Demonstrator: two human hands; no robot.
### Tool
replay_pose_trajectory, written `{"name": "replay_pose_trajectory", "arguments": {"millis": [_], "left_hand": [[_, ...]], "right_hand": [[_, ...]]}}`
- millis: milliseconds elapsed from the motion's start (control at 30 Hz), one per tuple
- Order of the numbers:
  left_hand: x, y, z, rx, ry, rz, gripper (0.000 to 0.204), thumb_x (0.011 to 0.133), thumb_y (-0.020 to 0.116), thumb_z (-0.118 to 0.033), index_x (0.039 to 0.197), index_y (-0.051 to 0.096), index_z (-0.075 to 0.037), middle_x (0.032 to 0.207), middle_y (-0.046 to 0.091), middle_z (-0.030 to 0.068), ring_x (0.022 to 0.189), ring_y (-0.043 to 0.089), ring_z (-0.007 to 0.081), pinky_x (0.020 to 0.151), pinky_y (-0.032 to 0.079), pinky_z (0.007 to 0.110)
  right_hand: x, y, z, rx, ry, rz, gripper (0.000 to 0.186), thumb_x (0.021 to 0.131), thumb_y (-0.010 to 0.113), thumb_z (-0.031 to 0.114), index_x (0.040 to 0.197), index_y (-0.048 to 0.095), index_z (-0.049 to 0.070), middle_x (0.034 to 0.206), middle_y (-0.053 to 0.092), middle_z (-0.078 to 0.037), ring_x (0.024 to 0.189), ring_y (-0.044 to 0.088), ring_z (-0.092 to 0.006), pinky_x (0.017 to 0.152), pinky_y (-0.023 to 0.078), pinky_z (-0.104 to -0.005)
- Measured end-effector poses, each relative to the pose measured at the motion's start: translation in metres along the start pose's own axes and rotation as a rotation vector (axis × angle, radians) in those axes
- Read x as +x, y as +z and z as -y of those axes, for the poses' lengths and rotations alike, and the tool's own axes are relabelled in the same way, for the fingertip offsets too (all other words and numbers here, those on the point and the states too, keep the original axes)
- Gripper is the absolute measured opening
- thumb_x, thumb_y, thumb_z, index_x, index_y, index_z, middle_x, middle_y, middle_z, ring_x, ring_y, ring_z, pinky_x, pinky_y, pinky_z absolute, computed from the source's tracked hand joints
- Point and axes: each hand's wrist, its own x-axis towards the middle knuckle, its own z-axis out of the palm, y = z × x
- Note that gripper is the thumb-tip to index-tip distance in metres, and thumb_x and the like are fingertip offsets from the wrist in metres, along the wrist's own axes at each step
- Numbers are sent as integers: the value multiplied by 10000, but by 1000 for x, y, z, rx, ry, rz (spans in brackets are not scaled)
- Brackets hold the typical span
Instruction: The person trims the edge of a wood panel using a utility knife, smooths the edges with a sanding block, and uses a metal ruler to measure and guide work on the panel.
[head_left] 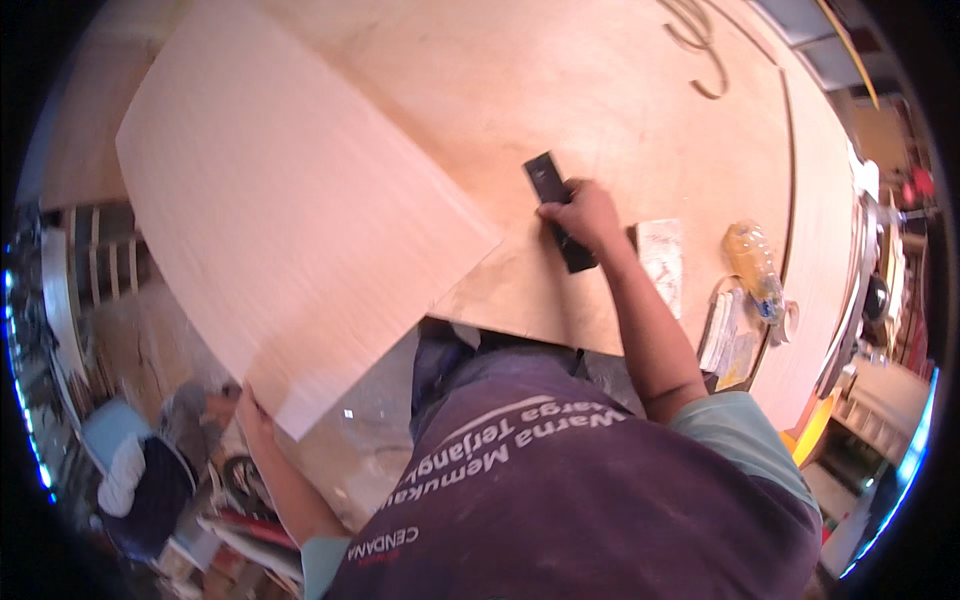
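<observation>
A pale, thin wood-grained sheet (300, 210) lies slanted over the left part of the wooden worktable (610, 90), its near corner jutting past the table's front edge. My left hand (254, 412) is closed on the sheet's near-left edge, with some fingers hidden. In my right hand (588, 215) is a long black rectangular block (546, 178), gripped around its middle just above or on the tabletop. The block lies to the right of the sheet and apart from it. Just right of my right wrist rests a whitish, smeared flat block (660, 262).
Toward the right edge lie a plastic bottle (752, 262) with yellowish contents, a tape roll (790, 322) and a folded cloth (722, 330). Curled strips (700, 50) rest at the far right. Below left stand a dark container (150, 495) and assorted clutter.
</observation>
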Motion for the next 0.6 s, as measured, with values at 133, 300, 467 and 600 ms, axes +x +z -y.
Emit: {"name": "replay_pose_trajectory", "arguments": {"millis": [133, 300, 467, 600], "left_hand": [[-7, -11, 16, 77, -12, 70, 342, 1089, 567, -319, 1240, 659, -26, 1033, 755, 53, 862, 741, 152, 709, 614, 322], [-20, 40, 70, -123, -178, 182, 310, 1097, 532, -315, 1272, 625, -77, 970, 707, 32, 803, 684, 128, 709, 598, 335], [-90, 152, 77, 9, -135, 236, 390, 1128, 479, -334, 1394, 527, -54, 1208, 677, 114, 1112, 672, 245, 958, 567, 472], [-148, 237, 62, -18, -172, 418, 420, 1123, 512, -310, 1444, 482, -40, 1362, 602, 175, 1257, 627, 306, 998, 561, 483]], "right_hand": [[-12, -11, -21, 198, -25, -168, 347, 902, 772, 289, 1070, 729, -11, 995, 746, -252, 949, 736, -387, 843, 562, -452], [-48, -39, -50, 617, -36, -313, 282, 987, 705, 185, 1172, 707, -28, 961, 756, -132, 880, 708, -194, 784, 557, -363], [-103, -51, -59, 1068, -64, -271, 264, 1045, 668, 174, 1253, 671, 11, 1075, 728, -21, 936, 671, -101, 827, 548, -285], [-144, -30, -47, 1203, 23, -350, 306, 1026, 700, 176, 1289, 639, 32, 1011, 723, -25, 878, 666, -79, 779, 548, -263]]}}
